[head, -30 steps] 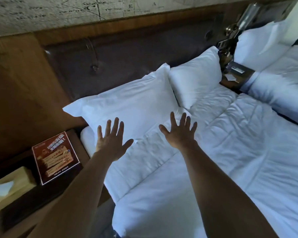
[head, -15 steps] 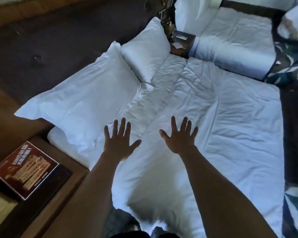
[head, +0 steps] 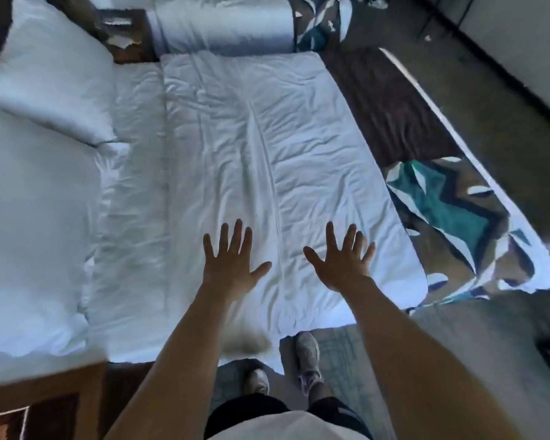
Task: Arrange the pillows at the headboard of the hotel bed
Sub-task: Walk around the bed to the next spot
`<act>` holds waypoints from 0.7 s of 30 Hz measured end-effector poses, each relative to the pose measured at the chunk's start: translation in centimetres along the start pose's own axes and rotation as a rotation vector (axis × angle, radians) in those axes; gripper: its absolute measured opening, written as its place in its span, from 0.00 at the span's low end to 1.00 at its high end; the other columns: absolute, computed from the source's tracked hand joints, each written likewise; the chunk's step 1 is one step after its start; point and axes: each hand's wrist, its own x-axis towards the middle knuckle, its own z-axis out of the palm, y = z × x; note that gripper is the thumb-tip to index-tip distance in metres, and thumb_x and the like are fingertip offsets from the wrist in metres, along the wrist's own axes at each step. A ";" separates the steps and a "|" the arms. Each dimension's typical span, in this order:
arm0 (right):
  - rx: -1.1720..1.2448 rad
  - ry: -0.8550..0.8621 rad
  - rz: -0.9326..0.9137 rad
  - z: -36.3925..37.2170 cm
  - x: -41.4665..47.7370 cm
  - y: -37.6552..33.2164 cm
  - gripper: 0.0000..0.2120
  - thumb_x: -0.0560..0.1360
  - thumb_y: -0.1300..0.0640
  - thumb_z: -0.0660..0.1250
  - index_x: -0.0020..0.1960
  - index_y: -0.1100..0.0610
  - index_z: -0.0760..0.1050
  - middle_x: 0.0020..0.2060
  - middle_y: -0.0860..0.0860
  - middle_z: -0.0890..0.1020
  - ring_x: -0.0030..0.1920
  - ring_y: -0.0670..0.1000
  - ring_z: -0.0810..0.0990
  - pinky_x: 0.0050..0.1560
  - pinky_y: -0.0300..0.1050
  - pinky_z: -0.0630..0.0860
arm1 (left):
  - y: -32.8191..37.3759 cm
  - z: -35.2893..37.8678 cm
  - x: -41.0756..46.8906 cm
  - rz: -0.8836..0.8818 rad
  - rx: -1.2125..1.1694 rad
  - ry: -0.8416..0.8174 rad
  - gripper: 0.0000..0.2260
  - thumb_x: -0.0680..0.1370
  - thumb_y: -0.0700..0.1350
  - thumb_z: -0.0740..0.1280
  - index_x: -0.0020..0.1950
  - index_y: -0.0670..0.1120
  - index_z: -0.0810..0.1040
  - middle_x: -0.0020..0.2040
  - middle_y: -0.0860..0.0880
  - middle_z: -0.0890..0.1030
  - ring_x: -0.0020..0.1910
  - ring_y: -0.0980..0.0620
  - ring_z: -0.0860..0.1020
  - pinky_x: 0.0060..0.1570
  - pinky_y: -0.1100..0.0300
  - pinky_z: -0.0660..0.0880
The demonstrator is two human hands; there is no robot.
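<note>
Two white pillows lie side by side at the left edge of the view: the near pillow (head: 29,223) fills the left side, the far pillow (head: 48,68) sits above it. A wrinkled white duvet (head: 251,147) covers the bed. My left hand (head: 231,258) and my right hand (head: 340,258) are stretched out over the duvet with fingers spread, holding nothing, well to the right of the pillows. The headboard is almost out of view at the upper left corner.
A patterned teal and brown bed runner (head: 451,217) drapes off the foot of the bed. A second bed (head: 223,30) and a dark nightstand (head: 124,39) lie beyond. A wooden bedside table (head: 45,404) is at the lower left. My shoes (head: 308,357) stand on the carpet.
The view has swung down and away from the headboard toward the foot of the bed. Both hands stayed open and now hover over the duvet instead of near the pillows.
</note>
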 end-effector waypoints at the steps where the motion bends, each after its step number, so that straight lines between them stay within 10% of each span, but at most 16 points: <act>1: 0.017 -0.003 0.047 0.2 -0.8 1.8 0.42 0.76 0.25 0.41 0.81 0.46 0.31 0.80 0.62 0.34 0.80 0.63 0.35 0.75 0.68 0.34 | 1.6 0.1 0.2 0.043 0.006 0.003 0.40 0.79 0.72 0.43 0.82 0.50 0.36 0.80 0.49 0.30 0.79 0.44 0.30 0.75 0.35 0.33; 9: 0.166 0.046 0.337 1.3 -6.1 15.2 0.42 0.75 0.24 0.40 0.82 0.44 0.34 0.80 0.62 0.36 0.80 0.62 0.36 0.75 0.69 0.33 | 14.9 1.2 1.7 0.351 0.108 0.017 0.42 0.76 0.74 0.41 0.83 0.49 0.42 0.82 0.49 0.35 0.81 0.43 0.36 0.76 0.34 0.37; 14: 0.229 0.074 0.487 1.5 -8.2 24.7 0.42 0.75 0.24 0.39 0.82 0.44 0.36 0.81 0.61 0.38 0.81 0.62 0.37 0.73 0.70 0.32 | 25.2 1.8 2.3 0.517 0.150 0.083 0.42 0.77 0.73 0.42 0.80 0.47 0.64 0.82 0.45 0.59 0.80 0.39 0.58 0.73 0.29 0.55; 21: 0.317 0.091 0.659 1.4 -11.4 39.4 0.42 0.76 0.25 0.40 0.82 0.45 0.36 0.81 0.62 0.39 0.81 0.61 0.37 0.74 0.69 0.32 | 42.8 1.4 2.3 0.630 0.124 0.093 0.43 0.73 0.72 0.33 0.83 0.52 0.53 0.84 0.48 0.47 0.82 0.43 0.48 0.75 0.33 0.44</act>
